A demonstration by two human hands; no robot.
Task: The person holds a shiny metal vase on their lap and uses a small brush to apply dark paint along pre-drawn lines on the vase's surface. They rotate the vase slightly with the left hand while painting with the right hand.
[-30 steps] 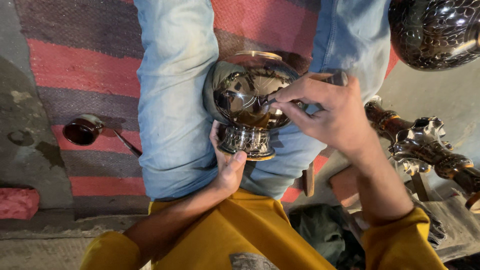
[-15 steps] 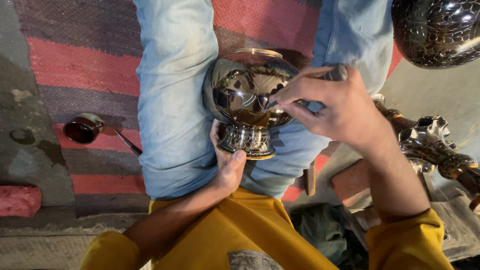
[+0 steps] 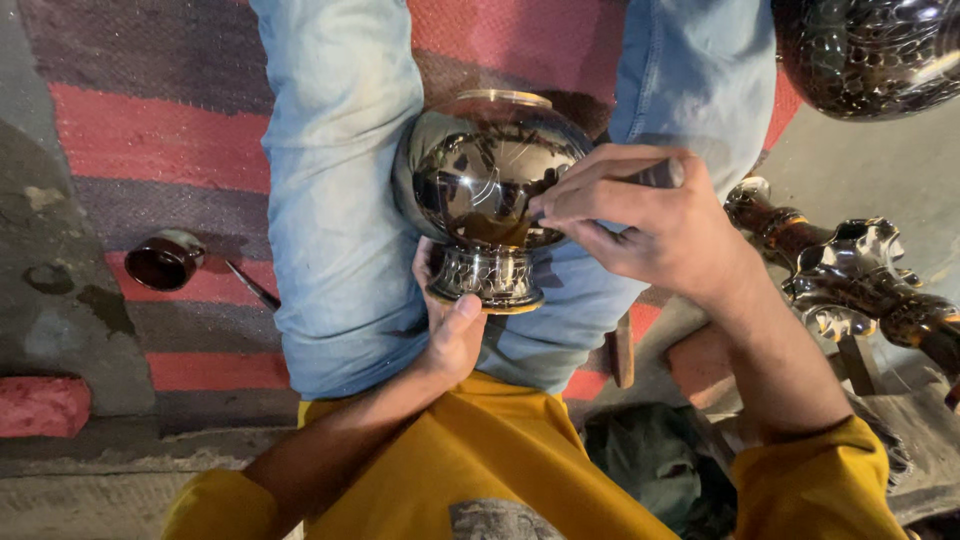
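The left hand (image 3: 452,330) reaches up from the lower left, forearm bare below a yellow sleeve, palm cupped and thumb pressed forward, fingers wrapped out of sight; the right hand (image 3: 650,225) comes in from the lower right, wrist bent, knuckles up, fingers (image 3: 580,195) bunched together and pinched closed around a thin tool; both legs in blue jeans lie stretched out ahead.
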